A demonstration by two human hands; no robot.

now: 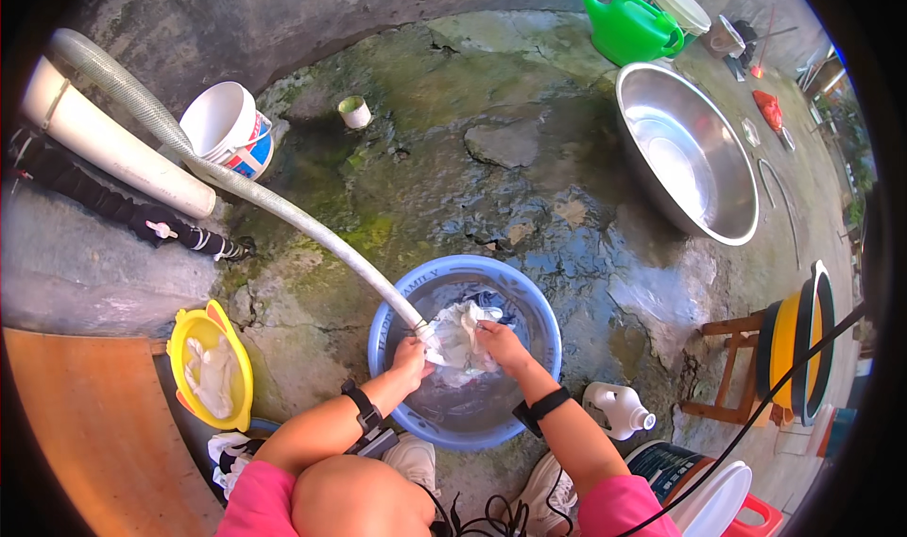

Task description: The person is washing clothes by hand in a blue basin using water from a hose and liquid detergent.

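Note:
A blue plastic basin (462,446) with printing on its rim stands on the wet concrete before me. Inside are water and a wet white cloth (457,331); some dark fabric (489,300) shows behind the cloth. My left hand (411,360) grips one side of the cloth, close under the end of a clear braided hose (319,236) that reaches over the basin's left rim. My right hand (502,343) pinches the cloth's other side. Whether water runs from the hose is hard to tell against the white cloth.
To the left sit a yellow basin (246,395) holding pale cloth and a white bucket (212,122). A white jug (618,409) lies right of the basin. Farther right are a large steel basin (730,183), a wooden stool (733,377) and a green watering can (627,30). Black cables (489,519) cross near my shoes.

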